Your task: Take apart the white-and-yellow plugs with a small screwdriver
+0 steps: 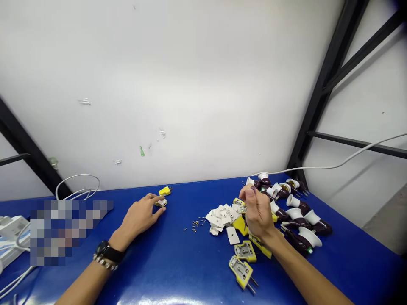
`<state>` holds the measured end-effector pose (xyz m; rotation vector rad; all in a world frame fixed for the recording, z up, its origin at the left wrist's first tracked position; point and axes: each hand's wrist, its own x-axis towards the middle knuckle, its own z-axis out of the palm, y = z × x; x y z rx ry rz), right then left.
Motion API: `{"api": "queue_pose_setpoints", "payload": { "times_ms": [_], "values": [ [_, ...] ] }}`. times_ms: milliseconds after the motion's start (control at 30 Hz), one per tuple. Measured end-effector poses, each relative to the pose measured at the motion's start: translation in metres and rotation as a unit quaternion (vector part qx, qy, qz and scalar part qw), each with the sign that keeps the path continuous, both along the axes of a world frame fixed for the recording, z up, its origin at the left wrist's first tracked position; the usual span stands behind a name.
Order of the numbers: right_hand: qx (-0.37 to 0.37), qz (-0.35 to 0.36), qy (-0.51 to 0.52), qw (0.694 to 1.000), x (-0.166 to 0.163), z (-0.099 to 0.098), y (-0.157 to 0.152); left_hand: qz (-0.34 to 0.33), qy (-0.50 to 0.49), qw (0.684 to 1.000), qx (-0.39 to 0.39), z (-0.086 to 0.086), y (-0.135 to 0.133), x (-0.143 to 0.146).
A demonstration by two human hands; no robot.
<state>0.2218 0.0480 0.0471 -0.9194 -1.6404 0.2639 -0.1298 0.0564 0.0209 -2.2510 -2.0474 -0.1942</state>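
My left hand (140,216) lies on the blue table (178,262), its fingertips touching a small yellow-and-white plug part (161,203). Just beyond it sits a yellow plug (165,191). My right hand (258,212) is closed in a pinch above a pile of white cover plates (222,218) and yellow plug bodies (245,250); what the fingers hold is too small to name. Tiny screws (196,224) lie scattered between the hands.
A heap of dark-brown and white lamp sockets (295,212) fills the right side of the table. A white cable (343,163) runs along the wall to the right; another coils at the left (78,188). A white power strip (11,231) sits at the far left.
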Motion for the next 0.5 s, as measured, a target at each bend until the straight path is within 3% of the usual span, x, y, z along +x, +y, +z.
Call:
{"api": "queue_pose_setpoints", "payload": {
  "times_ms": [300, 500],
  "values": [
    [-0.082, 0.056, 0.112, 0.989, -0.01, -0.005, -0.002, -0.008, 0.011, 1.0, 0.0, -0.006, -0.006, 0.014],
    [-0.118, 0.102, 0.13, 0.979, -0.02, 0.002, -0.007, -0.04, -0.053, 0.992, 0.11, 0.009, -0.023, 0.028]
  ]
}}
